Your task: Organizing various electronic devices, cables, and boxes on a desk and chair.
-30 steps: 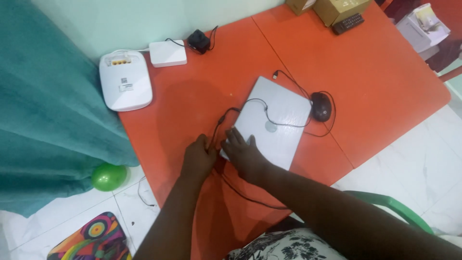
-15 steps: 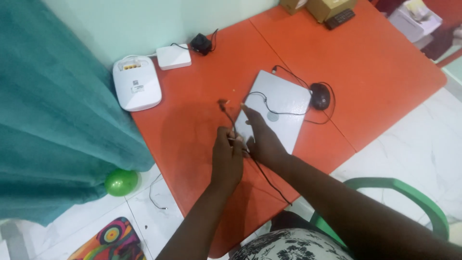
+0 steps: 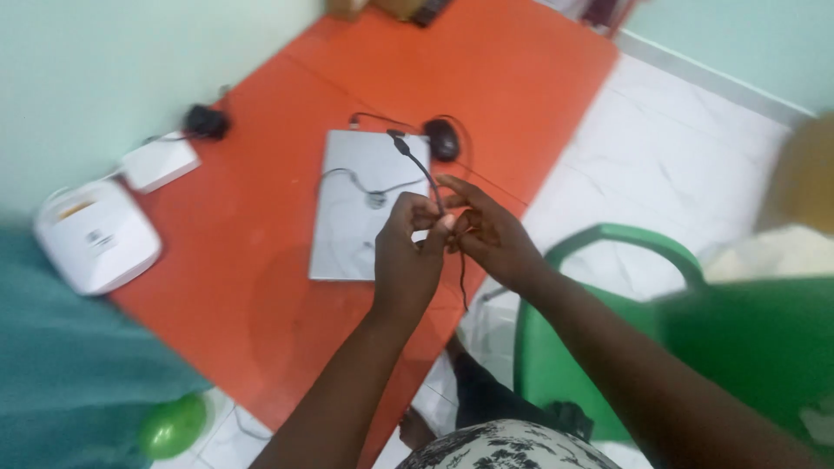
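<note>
Holding a thin black cable up above the orange table, I have both hands pinched on it: my left hand has fingers curled closed around the cable, and my right hand grips it just beside, fingers partly spread. Its plug end sticks up over the closed grey laptop. A black mouse sits beyond the laptop, white boxes lie well left, and a green chair stands to the right.
</note>
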